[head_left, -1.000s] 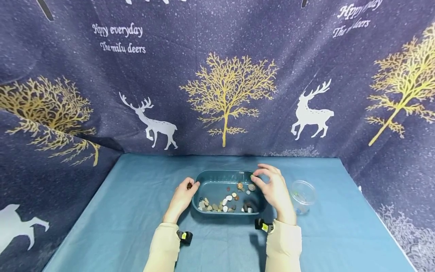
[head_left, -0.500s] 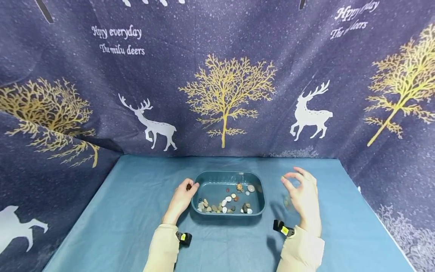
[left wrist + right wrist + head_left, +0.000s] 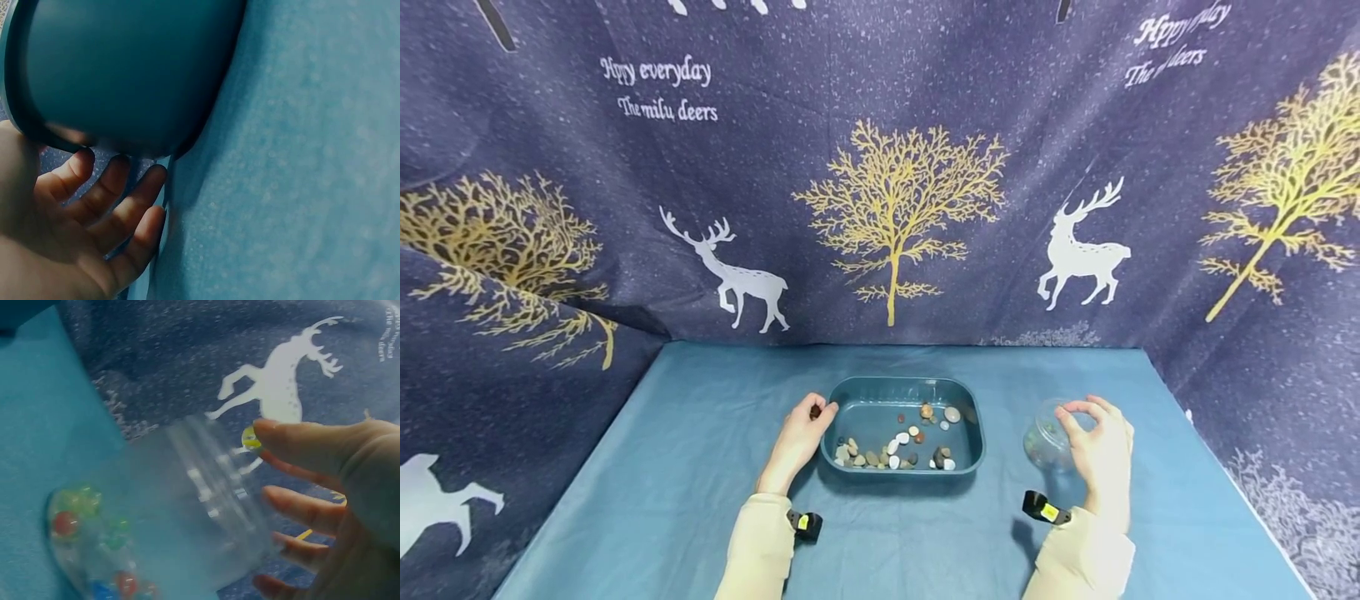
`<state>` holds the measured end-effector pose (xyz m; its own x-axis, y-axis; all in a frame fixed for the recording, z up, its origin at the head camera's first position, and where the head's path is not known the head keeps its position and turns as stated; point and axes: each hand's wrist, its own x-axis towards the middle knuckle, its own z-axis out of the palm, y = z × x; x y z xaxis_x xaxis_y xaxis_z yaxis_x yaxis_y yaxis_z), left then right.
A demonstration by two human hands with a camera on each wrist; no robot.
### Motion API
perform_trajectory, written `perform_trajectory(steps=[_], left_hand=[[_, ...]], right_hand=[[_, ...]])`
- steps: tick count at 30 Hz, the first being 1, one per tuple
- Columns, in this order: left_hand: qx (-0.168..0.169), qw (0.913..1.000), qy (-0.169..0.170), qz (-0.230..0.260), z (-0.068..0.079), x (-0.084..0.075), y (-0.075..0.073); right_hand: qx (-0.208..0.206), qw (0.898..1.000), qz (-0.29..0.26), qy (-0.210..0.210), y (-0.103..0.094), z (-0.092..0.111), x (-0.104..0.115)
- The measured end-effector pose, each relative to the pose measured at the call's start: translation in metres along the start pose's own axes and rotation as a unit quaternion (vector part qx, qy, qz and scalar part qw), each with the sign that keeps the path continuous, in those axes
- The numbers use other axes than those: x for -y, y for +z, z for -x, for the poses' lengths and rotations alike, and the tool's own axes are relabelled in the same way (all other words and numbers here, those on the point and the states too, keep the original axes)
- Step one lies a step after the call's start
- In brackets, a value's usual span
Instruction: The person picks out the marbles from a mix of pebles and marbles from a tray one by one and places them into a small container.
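Observation:
My left hand grips the left end of a dark teal tray, thumb at the rim and fingers bent beneath it on the outer side. Pebbles of white, grey, tan and brown lie scattered in the tray, most along its near wall. At the right, between thumb and index finger, my right hand pinches a clear glass marble with a yellow swirl. It is close above the mouth of a transparent jar. Red, blue, green and yellowish marbles rest at the jar's bottom.
A blue cloth covers the table. Behind it hangs a dark blue curtain with white deer and gold trees, which also closes in both sides. The tray stands mid-table, left of the jar.
From the tray's right end, my right hand has carried the marble rightward to the jar's mouth. The left hand stays at the tray, which stands in the same place.

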<state>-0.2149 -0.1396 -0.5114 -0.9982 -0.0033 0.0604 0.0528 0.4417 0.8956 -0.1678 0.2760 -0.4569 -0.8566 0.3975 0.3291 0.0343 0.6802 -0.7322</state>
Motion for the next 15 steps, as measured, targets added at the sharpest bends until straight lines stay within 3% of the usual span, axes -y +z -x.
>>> perform_trajectory(steps=[10, 15], left_hand=[[0.003, 1.0000, 0.000, 0.000, 0.001, 0.000, 0.000], [0.003, 1.0000, 0.001, 0.002, 0.001, 0.000, -0.001]], right_hand=[[0.035, 0.992, 0.013, 0.123, 0.011, 0.000, -0.008], [0.039, 0.988, 0.006, 0.150, 0.015, 0.000, -0.007]])
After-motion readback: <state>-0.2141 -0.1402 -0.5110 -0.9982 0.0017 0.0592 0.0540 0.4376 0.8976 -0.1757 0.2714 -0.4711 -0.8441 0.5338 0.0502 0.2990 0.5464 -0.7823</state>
